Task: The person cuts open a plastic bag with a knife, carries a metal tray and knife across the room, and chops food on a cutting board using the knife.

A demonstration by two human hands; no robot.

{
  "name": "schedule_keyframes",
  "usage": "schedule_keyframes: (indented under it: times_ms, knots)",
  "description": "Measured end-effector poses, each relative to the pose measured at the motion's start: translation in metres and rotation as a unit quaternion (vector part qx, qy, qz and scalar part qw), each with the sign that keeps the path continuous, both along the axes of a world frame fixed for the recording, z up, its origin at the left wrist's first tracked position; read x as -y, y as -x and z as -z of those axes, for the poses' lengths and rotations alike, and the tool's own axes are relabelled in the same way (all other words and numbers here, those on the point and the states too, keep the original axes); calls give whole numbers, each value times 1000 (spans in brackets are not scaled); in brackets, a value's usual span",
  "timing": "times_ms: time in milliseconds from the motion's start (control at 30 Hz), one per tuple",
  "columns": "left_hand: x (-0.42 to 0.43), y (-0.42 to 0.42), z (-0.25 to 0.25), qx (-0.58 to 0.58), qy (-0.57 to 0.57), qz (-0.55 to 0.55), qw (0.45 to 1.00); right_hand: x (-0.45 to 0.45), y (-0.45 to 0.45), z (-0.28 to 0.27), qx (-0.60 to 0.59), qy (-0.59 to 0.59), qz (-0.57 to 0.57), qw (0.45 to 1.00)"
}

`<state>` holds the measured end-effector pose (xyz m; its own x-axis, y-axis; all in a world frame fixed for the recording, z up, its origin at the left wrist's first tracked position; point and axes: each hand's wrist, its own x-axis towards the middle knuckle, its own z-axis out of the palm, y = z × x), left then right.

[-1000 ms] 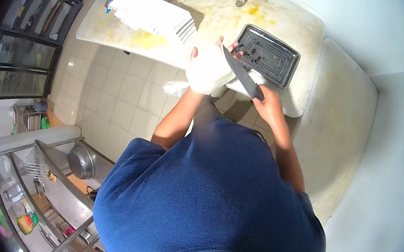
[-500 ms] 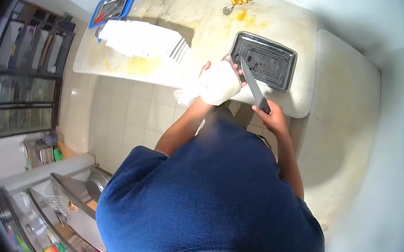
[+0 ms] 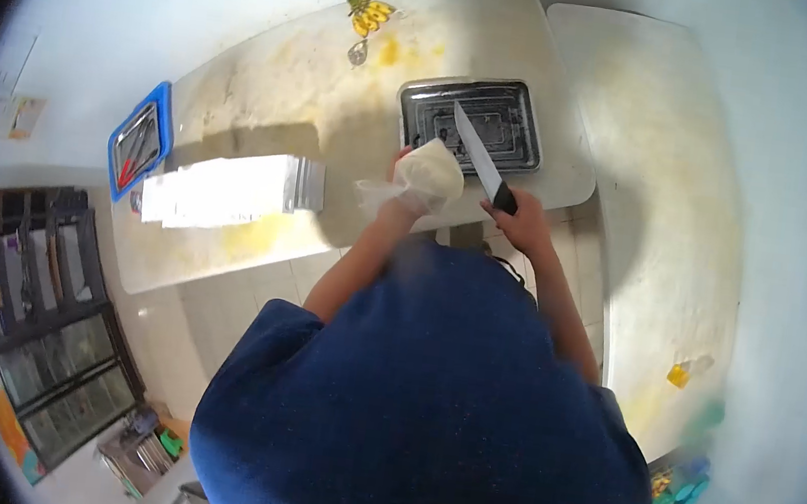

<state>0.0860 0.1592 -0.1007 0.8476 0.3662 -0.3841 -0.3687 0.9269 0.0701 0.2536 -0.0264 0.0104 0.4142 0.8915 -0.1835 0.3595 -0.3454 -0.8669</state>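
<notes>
My left hand (image 3: 405, 206) is closed around a clear plastic bag (image 3: 432, 168) with a pale, cream-white mass in it. The bag hides most of the fingers, and its loose end spreads out to the left of my wrist. In my right hand (image 3: 525, 223) is a knife (image 3: 477, 146), gripped by its black handle. Its long blade points forward and slightly left, above a dark rectangular tray (image 3: 531, 132). The bag is at the tray's near left corner, apart from the blade.
Bananas (image 3: 373, 17) and a small round metallic object (image 3: 357, 52) lie at the table's back. White stacked items (image 3: 224, 192) stand left, near a blue tray (image 3: 167, 117). A second table (image 3: 675, 215) adjoins on the right, with a small yellow item (image 3: 679, 374) on it.
The view has turned, so the table appears tilted and shifted left. The bag has tipped, and its paler top faces forward. The knife stays in my right hand.
</notes>
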Motion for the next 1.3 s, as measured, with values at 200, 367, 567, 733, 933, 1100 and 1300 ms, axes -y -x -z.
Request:
schedule_keyframes:
  times_ms: [200,367,567,733,933,1100,1300]
  knots:
    - [-20,-6,19,2,29,74,997,-10,15,-13,-5,11,63,998]
    - [-19,-22,43,61,69,108,990,-39,46,-41,15,-89,103,991]
    - [-7,-37,-7,-8,-101,119,988,-73,56,-9,195,-193,132,953]
    - [-3,-58,-69,-140,-128,208,960,-60,43,-15,51,-150,254,954]
    - [-9,-68,-56,-122,-110,256,953,-46,22,-12,95,-162,304,934]
    - [-18,-72,-53,-114,-79,271,953,-50,2,-18,105,-206,276,933]
    - [-9,-74,-76,-66,-99,215,969,-62,-17,-42,-5,-230,231,945]
